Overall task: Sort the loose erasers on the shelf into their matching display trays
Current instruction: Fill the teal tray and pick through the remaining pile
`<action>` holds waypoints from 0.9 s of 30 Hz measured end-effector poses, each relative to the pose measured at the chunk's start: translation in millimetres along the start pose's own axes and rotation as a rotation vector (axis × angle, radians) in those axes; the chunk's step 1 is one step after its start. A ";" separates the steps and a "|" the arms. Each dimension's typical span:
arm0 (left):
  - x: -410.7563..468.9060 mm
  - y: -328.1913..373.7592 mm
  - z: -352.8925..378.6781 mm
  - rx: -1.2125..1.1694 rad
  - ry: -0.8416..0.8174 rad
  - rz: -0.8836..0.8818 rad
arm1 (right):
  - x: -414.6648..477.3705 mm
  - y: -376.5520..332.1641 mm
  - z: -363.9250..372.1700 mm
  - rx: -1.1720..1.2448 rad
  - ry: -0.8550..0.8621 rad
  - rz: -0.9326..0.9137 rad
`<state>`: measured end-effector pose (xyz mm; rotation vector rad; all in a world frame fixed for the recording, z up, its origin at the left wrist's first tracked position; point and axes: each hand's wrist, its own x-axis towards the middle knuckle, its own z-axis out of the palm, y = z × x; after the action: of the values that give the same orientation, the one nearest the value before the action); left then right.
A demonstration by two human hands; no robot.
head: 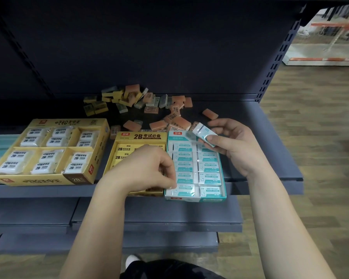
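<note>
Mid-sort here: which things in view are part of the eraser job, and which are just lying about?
Job: loose erasers, teal-sleeved eraser in right hand, left hand, teal tray, small yellow tray, large yellow tray.
Lying about: green panel at left edge, lower shelves, white shoe.

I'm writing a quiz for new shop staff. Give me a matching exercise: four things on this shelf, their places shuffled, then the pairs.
1. wide yellow cardboard tray of white erasers
2. narrow yellow cardboard tray marked 2B
3. teal-and-white cardboard tray
4. teal-sleeved white eraser

A. pinched in the right hand
B. left end of the row
C. right end of the row
D. middle, partly under the left hand

Pairs: 1-B; 2-D; 3-C; 4-A
</note>
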<state>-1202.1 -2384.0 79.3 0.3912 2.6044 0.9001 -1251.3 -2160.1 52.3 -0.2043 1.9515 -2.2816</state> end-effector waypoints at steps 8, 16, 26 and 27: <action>11.3 -1.9 12.6 0.147 0.151 0.090 | -1.6 -1.2 1.2 -0.007 0.004 0.010; 19.6 -18.3 20.1 0.082 0.420 0.039 | -5.8 -2.7 -4.8 -0.042 0.001 0.044; 32.9 -36.0 29.0 0.041 0.695 0.045 | -23.4 -16.9 -10.6 -0.290 -0.241 0.072; 33.1 -36.9 28.5 0.026 0.695 0.039 | -24.9 -18.0 -11.0 -0.331 -0.265 0.079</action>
<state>-1225.1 -2384.5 27.0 0.1449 3.2394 1.1799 -1229.1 -2142.0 68.0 -0.4304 2.1339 -1.7669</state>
